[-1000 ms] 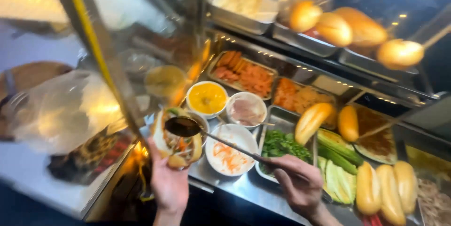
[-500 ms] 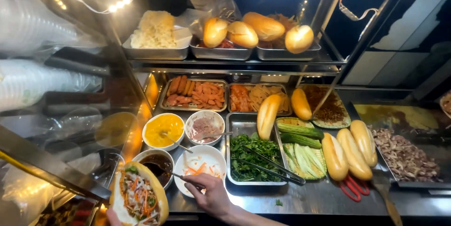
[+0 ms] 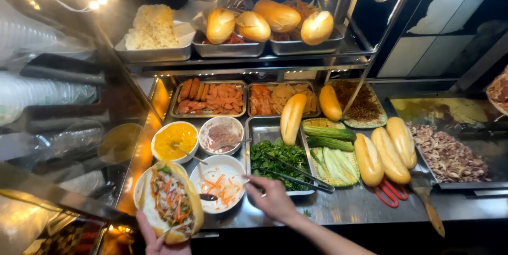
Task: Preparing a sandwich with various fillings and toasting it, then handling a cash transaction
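My left hand [image 3: 157, 240] at the bottom edge holds an open baguette sandwich [image 3: 170, 203] stuffed with shredded carrot, herbs and meat. My right hand [image 3: 273, 200] grips a thin-handled spoon [image 3: 208, 197] whose dark bowl hovers low over the near edge of a white bowl [image 3: 239, 170] of pickled carrot shreds, just right of the sandwich.
Behind stand a yellow sauce bowl [image 3: 174, 140] and a pinkish paste bowl [image 3: 221, 134]. A tray of greens [image 3: 276, 158] carries tongs [image 3: 301, 173]. Cucumbers [image 3: 330, 151], baguettes [image 3: 389, 153], red scissors [image 3: 390, 194], a chopped meat tray [image 3: 450, 154], sausage trays [image 3: 210, 99] and a bread shelf [image 3: 264, 19] surround them.
The view swung from the left side to the whole counter. The sandwich came into view in my left hand, and my right hand brought the spoon over the pickle bowl.
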